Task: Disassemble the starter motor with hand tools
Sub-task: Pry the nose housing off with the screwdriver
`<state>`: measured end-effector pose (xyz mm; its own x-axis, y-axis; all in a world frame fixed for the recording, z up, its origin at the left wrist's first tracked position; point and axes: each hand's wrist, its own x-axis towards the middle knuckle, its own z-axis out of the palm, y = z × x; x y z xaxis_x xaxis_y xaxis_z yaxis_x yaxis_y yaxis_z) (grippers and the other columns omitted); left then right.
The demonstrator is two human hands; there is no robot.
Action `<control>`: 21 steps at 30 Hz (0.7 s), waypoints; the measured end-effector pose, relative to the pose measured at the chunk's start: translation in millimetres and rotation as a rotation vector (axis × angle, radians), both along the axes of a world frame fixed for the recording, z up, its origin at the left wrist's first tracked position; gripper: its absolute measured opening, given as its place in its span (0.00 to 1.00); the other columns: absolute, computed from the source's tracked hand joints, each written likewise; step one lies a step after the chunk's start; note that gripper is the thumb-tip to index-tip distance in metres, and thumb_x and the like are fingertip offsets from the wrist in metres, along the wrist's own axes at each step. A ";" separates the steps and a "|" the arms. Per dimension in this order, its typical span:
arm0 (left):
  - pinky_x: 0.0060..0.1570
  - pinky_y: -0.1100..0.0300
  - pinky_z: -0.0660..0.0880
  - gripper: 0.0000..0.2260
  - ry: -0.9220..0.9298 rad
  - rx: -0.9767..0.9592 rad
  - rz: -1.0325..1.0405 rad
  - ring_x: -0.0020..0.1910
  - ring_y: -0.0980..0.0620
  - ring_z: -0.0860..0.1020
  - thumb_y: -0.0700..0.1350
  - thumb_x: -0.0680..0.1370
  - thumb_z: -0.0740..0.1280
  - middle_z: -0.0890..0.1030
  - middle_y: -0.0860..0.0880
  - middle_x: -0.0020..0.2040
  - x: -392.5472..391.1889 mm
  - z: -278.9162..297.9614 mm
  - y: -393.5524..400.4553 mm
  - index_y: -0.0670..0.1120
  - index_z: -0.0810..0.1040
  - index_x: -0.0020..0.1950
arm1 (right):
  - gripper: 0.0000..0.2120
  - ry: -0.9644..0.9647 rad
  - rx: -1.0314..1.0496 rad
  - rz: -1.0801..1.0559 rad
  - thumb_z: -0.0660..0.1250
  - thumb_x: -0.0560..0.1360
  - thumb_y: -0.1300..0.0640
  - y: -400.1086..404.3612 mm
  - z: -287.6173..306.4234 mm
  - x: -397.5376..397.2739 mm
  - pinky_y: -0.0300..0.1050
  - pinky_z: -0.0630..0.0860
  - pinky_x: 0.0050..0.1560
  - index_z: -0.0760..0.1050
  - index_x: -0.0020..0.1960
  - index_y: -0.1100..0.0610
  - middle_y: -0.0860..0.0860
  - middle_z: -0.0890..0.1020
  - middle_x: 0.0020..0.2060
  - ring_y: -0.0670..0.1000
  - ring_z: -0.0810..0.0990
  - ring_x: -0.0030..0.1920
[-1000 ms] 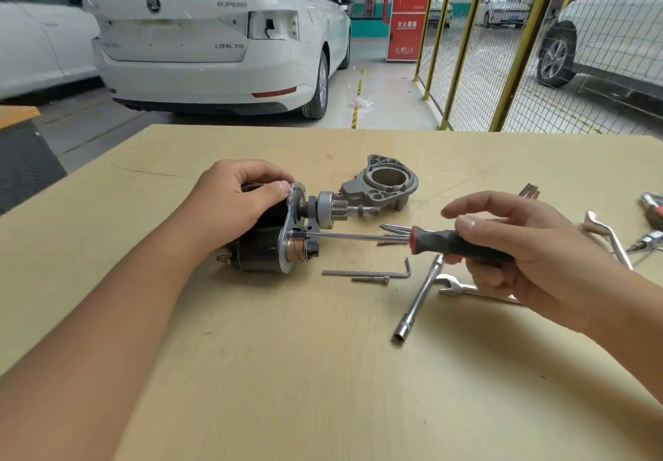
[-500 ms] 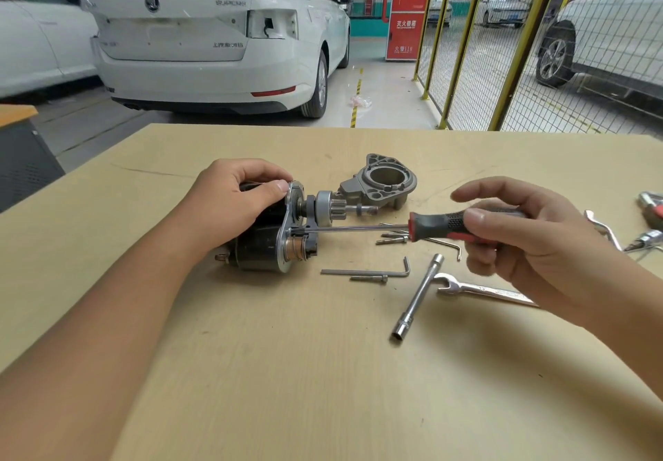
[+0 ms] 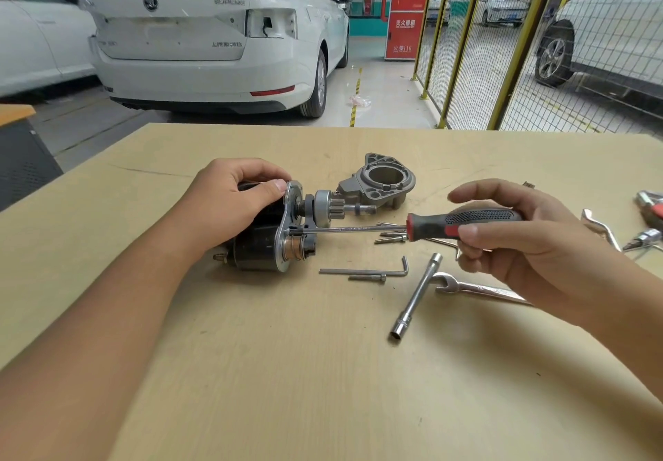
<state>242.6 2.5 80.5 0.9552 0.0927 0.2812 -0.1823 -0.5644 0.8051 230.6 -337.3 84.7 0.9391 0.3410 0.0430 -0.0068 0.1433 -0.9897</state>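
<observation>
The starter motor [image 3: 265,238] lay on its side on the tabletop [image 3: 287,371], a little left of the middle, with its pinion shaft pointing to the right. The left hand [image 3: 229,206] rested on top of the black body, its grip closed around it, and the thumb pressed against the silver end plate. The right hand [image 3: 516,241] held the red and black handle of the screwdriver [image 3: 462,223], fingers curled around it, while the index finger was stretched out above the handle. The screwdriver shaft was almost level, and its tip touched the end plate of the motor. The removed grey housing [image 3: 385,182] stood just behind the pinion. In front of the motor lay a hex key [image 3: 369,271], a long bolt [image 3: 366,277], a socket wrench [image 3: 416,295] and a spanner [image 3: 477,289].
</observation>
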 end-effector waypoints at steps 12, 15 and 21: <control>0.47 0.65 0.75 0.07 0.000 0.009 0.005 0.47 0.64 0.82 0.46 0.82 0.70 0.86 0.61 0.47 0.5 -0.3 0.2 0.56 0.87 0.51 | 0.19 0.005 -0.015 -0.005 0.78 0.59 0.63 -0.5 -1.1 -0.5 0.47 0.74 0.35 0.84 0.50 0.55 0.57 0.80 0.41 0.52 0.71 0.33; 0.50 0.63 0.76 0.07 -0.001 0.016 0.002 0.48 0.63 0.82 0.46 0.82 0.70 0.86 0.60 0.47 0.2 -0.1 0.3 0.56 0.87 0.52 | 0.17 0.066 -0.049 -0.032 0.76 0.66 0.53 4.6 -0.1 -2.6 0.46 0.73 0.27 0.81 0.52 0.58 0.60 0.82 0.39 0.52 0.71 0.28; 0.50 0.63 0.76 0.07 -0.007 0.007 -0.002 0.48 0.63 0.83 0.46 0.82 0.70 0.87 0.58 0.47 0.1 -0.1 -0.5 0.55 0.87 0.53 | 0.18 0.064 -0.051 -0.008 0.75 0.65 0.57 -1.2 2.9 0.6 0.45 0.70 0.26 0.82 0.54 0.57 0.61 0.80 0.38 0.52 0.69 0.27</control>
<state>242.7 2.0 80.4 0.9534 0.0888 0.2883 -0.1888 -0.5697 0.7999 231.3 -338.5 87.5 0.9421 0.3336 -0.0350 -0.0697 0.0927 -0.9933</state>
